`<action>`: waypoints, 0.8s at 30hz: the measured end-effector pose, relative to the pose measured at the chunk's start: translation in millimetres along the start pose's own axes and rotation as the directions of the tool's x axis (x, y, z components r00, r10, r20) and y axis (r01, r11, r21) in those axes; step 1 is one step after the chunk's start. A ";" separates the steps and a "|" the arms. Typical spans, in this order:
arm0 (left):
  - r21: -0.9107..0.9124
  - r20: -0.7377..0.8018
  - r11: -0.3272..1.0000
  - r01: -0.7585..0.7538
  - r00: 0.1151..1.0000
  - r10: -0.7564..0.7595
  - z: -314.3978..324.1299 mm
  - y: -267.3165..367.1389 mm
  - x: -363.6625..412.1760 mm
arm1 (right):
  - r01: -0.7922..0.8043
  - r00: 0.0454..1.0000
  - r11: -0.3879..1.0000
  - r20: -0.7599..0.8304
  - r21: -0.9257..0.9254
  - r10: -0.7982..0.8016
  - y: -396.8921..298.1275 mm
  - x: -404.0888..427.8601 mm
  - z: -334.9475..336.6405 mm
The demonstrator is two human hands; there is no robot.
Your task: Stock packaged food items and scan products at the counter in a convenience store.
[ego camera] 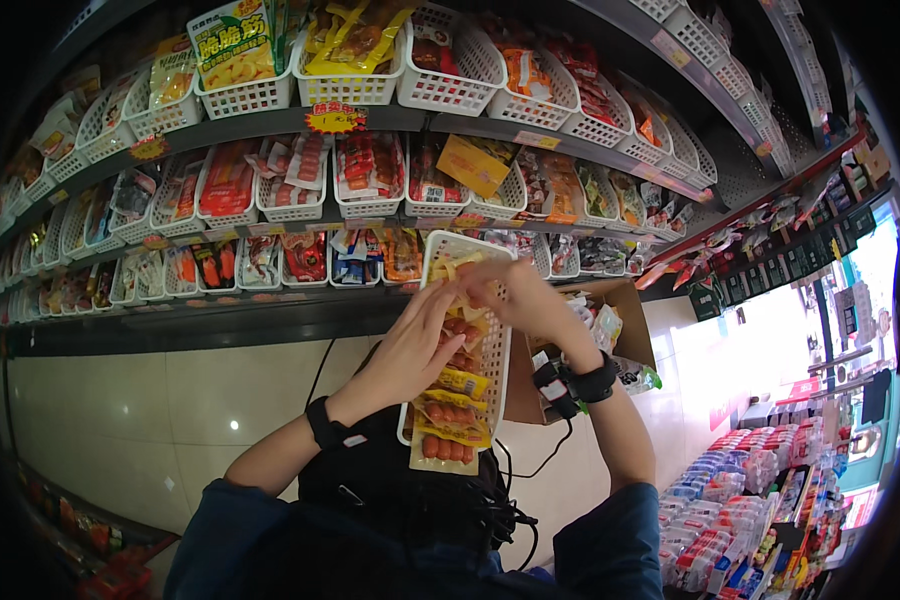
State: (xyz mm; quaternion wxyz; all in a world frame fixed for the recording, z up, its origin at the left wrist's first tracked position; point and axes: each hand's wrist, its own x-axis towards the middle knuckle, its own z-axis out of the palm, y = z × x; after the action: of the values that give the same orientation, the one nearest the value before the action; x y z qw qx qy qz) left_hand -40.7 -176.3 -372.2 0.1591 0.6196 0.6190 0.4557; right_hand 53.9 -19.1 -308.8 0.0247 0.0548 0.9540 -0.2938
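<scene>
A long white plastic basket (498,390) lies in front of me, filled with overlapping clear and yellow packs of small sausages (447,448). The nearest pack hangs over the basket's near end. My left hand (412,345) lies across the basket's left side, fingers stretched over the packs. What its palm touches cannot be made out. My right hand (521,300) is bent over the far part of the basket, its fingers blurred and close to my left fingertips, above pale yellow packs. Whether the right fingers grip a pack is unclear. Both wrists wear black bands.
Shelves (285,300) ahead hold rows of white baskets with packaged snacks. An open cardboard box (630,322) with packs stands on the floor to the right, beside my right forearm. Black cables (529,474) hang near my lap. Stacked packaged goods (727,502) stand at the lower right.
</scene>
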 end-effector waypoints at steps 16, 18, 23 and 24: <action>-0.319 0.067 0.927 0.198 0.980 -0.187 5.0 -30.8 -10.7 | -0.020 0.998 0.973 0.048 -0.229 0.032 -59.6 -84.2 71.0; -0.319 0.096 0.917 0.240 0.971 -0.220 4.5 -29.7 -7.6 | 0.043 0.999 0.974 0.042 -0.224 -0.035 -56.1 -84.2 63.5; -0.301 0.102 0.926 0.227 0.973 -0.205 9.6 -24.0 -11.9 | 0.016 0.979 0.991 -0.200 -0.133 -0.042 -38.0 -81.4 63.2; -0.309 0.104 0.926 0.217 0.976 -0.194 10.9 -23.0 -12.9 | 0.017 0.979 0.991 -0.201 -0.133 -0.043 -40.5 -80.7 64.7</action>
State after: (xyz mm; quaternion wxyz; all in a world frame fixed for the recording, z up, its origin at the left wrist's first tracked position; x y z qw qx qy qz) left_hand -44.4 -179.8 -400.3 0.3258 0.5336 0.5926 0.5079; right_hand 130.2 -96.0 -333.2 -0.0738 0.0683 0.9693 -0.2242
